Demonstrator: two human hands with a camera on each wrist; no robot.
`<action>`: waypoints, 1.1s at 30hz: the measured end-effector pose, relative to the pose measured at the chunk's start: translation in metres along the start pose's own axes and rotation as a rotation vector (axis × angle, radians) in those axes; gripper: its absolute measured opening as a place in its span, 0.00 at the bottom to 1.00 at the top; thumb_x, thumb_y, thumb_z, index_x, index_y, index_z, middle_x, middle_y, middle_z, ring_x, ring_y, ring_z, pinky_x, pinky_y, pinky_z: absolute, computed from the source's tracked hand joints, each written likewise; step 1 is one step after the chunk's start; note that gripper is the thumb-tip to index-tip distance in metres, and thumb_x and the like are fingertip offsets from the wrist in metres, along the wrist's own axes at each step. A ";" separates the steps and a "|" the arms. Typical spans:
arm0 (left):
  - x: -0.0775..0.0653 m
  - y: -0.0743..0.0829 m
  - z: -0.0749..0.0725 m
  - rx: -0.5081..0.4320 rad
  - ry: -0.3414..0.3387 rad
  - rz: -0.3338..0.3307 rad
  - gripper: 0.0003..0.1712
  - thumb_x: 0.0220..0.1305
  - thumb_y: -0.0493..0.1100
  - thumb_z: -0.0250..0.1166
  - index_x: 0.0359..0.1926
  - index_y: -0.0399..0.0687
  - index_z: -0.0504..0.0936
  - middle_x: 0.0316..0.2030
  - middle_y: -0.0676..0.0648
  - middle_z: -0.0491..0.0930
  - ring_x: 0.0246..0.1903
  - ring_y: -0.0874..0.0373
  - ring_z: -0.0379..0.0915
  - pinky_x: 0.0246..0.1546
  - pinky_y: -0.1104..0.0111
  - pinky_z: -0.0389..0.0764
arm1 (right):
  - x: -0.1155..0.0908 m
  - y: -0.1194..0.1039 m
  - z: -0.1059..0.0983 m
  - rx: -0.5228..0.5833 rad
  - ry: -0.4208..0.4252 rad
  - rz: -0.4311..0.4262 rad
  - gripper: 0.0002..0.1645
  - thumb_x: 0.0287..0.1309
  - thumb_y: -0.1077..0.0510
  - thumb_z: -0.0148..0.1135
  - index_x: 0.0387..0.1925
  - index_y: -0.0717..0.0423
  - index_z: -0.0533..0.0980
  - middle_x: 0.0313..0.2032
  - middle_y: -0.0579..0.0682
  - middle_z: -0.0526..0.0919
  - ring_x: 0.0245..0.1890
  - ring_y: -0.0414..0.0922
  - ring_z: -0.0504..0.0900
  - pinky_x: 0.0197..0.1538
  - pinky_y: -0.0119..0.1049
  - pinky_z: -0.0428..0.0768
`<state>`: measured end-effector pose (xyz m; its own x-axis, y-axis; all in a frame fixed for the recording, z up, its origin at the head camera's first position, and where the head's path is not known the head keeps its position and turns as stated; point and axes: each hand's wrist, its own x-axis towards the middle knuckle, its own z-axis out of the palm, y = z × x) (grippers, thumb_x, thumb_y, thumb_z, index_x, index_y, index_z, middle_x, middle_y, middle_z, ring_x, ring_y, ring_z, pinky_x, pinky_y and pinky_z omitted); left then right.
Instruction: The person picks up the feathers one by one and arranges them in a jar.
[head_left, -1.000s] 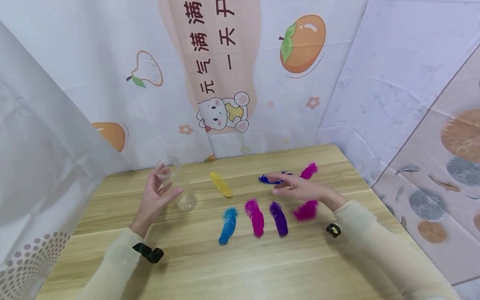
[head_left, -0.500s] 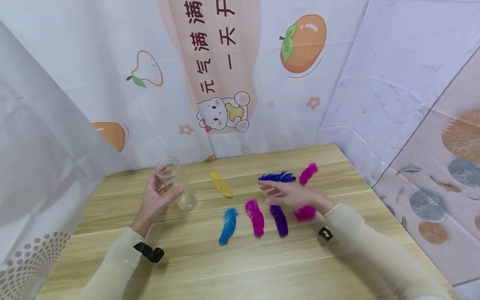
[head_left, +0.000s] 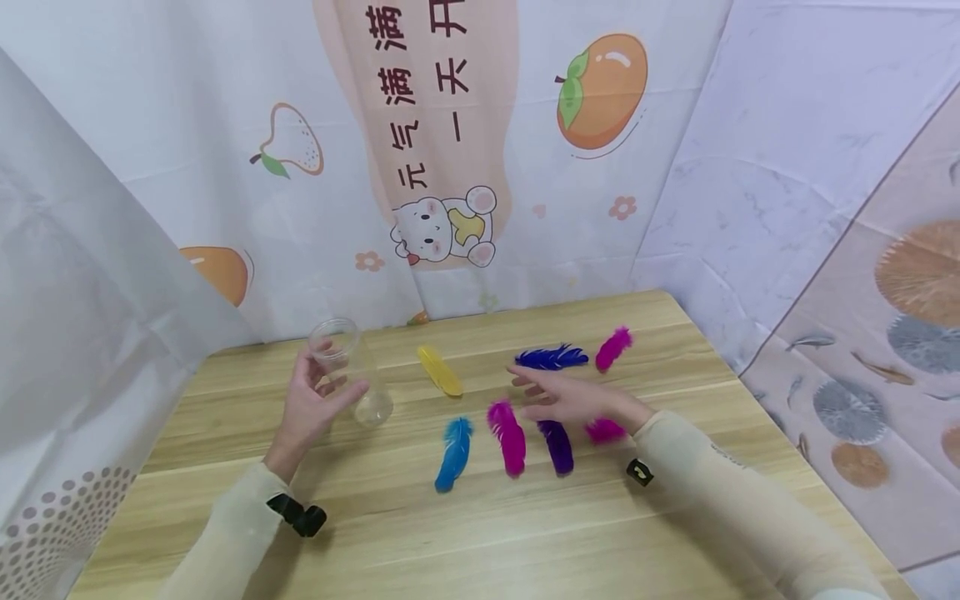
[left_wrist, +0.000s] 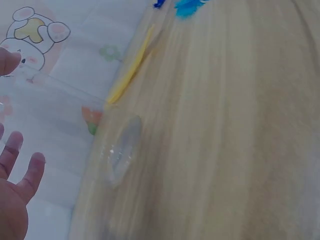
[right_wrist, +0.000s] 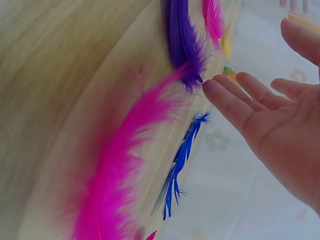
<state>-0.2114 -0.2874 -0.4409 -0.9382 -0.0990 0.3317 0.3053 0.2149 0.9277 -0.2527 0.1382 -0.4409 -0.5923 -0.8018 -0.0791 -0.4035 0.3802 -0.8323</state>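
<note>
On the left of the table my left hand (head_left: 311, 404) holds a clear plastic jar (head_left: 373, 407) with thumb and fingers round its upper part. The jar is tilted, its open rim up and to the left. My right hand (head_left: 573, 396) hovers with relaxed fingers over the feathers and holds nothing. Below it lies a purple feather (head_left: 558, 454), its tip covered by the hand in the head view. A dark blue feather (head_left: 555, 357) is just beyond the fingers. Close to the right wrist is a magenta feather (right_wrist: 117, 160), partly hidden by the forearm in the head view.
A yellow feather (head_left: 439, 372) lies right of the jar. Nearer me are a light blue feather (head_left: 453, 457) and a pink feather (head_left: 509, 440). Another magenta feather (head_left: 614, 348) lies at the back right. A printed curtain (head_left: 480, 283) hangs behind the wooden table (head_left: 480, 542).
My right hand has moved left and a little toward me, uncovering the dark blue feather and partly covering the purple one. The left hand and jar have stayed in place.
</note>
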 end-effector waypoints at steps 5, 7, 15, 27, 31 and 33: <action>-0.001 -0.009 -0.002 0.054 -0.010 -0.007 0.41 0.53 0.29 0.77 0.63 0.43 0.64 0.65 0.42 0.67 0.57 0.53 0.71 0.55 0.64 0.78 | 0.002 -0.001 0.002 -0.049 -0.015 -0.014 0.46 0.74 0.53 0.58 0.80 0.60 0.44 0.73 0.68 0.60 0.69 0.66 0.65 0.67 0.58 0.69; -0.001 -0.008 -0.001 0.065 -0.011 -0.002 0.38 0.53 0.29 0.77 0.60 0.42 0.65 0.67 0.44 0.65 0.57 0.51 0.71 0.56 0.63 0.78 | 0.004 0.000 0.002 -0.106 -0.018 -0.023 0.45 0.74 0.53 0.58 0.79 0.60 0.47 0.73 0.66 0.61 0.69 0.65 0.66 0.67 0.57 0.69; -0.002 -0.006 0.002 0.117 -0.056 -0.009 0.45 0.54 0.33 0.78 0.67 0.35 0.60 0.59 0.37 0.69 0.57 0.40 0.69 0.56 0.60 0.78 | 0.011 -0.005 0.007 -0.545 -0.012 -0.038 0.38 0.71 0.51 0.63 0.74 0.60 0.63 0.70 0.59 0.68 0.70 0.57 0.65 0.70 0.52 0.67; -0.004 -0.012 0.000 0.215 -0.087 -0.003 0.46 0.53 0.31 0.77 0.66 0.37 0.59 0.56 0.42 0.68 0.54 0.45 0.71 0.50 0.66 0.78 | 0.017 -0.002 0.015 -0.598 -0.070 0.108 0.42 0.66 0.43 0.67 0.75 0.52 0.65 0.70 0.56 0.68 0.68 0.53 0.69 0.68 0.50 0.70; -0.004 -0.013 0.001 0.220 -0.089 -0.003 0.45 0.53 0.31 0.77 0.66 0.38 0.59 0.55 0.43 0.68 0.54 0.44 0.71 0.50 0.65 0.78 | 0.019 -0.003 0.017 -0.614 -0.076 0.143 0.45 0.63 0.40 0.69 0.75 0.51 0.65 0.71 0.54 0.67 0.70 0.53 0.67 0.68 0.50 0.69; -0.005 -0.012 0.001 0.221 -0.089 -0.007 0.44 0.53 0.32 0.77 0.65 0.39 0.59 0.55 0.44 0.68 0.54 0.43 0.71 0.51 0.63 0.78 | 0.020 -0.004 0.018 -0.631 -0.080 0.149 0.45 0.62 0.40 0.70 0.74 0.51 0.65 0.70 0.54 0.68 0.69 0.53 0.66 0.68 0.49 0.69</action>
<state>-0.2108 -0.2883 -0.4541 -0.9538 -0.0171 0.3000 0.2650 0.4227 0.8667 -0.2504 0.1123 -0.4487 -0.6295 -0.7423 -0.2297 -0.6675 0.6679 -0.3292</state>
